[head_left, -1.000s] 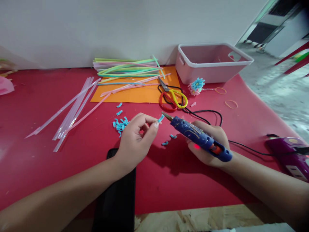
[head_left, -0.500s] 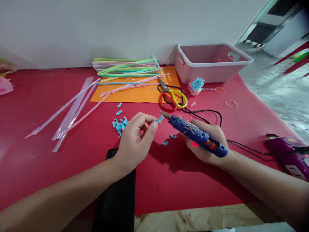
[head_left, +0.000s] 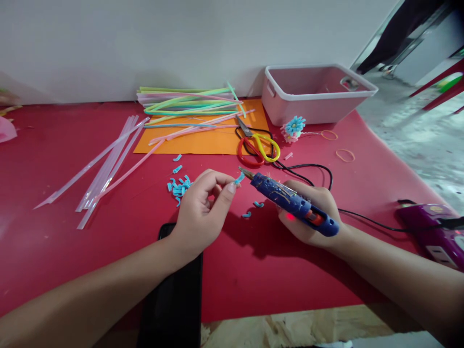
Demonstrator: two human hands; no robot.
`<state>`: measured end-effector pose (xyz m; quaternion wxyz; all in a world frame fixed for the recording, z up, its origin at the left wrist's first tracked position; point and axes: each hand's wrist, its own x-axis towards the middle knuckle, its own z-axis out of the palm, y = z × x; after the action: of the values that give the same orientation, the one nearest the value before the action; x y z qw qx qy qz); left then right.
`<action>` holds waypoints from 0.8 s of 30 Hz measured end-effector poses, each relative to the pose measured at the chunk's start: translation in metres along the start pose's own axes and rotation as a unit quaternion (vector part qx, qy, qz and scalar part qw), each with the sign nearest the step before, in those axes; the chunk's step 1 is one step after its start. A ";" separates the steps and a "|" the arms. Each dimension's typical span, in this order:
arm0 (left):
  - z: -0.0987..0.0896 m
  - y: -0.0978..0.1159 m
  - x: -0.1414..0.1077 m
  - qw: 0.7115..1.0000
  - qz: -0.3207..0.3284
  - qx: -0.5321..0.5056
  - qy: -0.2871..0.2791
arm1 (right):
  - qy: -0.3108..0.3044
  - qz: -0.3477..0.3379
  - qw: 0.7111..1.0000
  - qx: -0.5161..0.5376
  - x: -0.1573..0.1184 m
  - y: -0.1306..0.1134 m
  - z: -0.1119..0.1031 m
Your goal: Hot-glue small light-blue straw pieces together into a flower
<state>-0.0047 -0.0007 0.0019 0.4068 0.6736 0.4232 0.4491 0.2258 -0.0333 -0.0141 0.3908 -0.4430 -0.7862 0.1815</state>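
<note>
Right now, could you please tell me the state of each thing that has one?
Left hand: pinching a small blue piece.
Right hand: gripping the glue gun.
Glue gun: red light glowing, nozzle near the blue piece.
Scissors: lying down, blades look closed.
Pink bin: upright, uncovered.
Black phone: flat, screen dark.
Blue flower: assembled.
Left-side straws: lying loose, some crossed.
Purple power box: on or off unclear.

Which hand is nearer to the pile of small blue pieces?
Left. The left hand is just to the right of the pile of small blue pieces, pinching a single piece; the right hand, around the glue gun, is farther right.
</note>
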 end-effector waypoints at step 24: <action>0.000 -0.003 0.000 1.000 -0.006 0.006 -0.004 | 0.000 0.004 1.000 -0.010 0.000 0.000 0.000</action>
<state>-0.0053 -0.0003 -0.0010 0.4075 0.6748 0.4284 0.4416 0.2255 -0.0334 -0.0141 0.3856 -0.4500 -0.7862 0.1752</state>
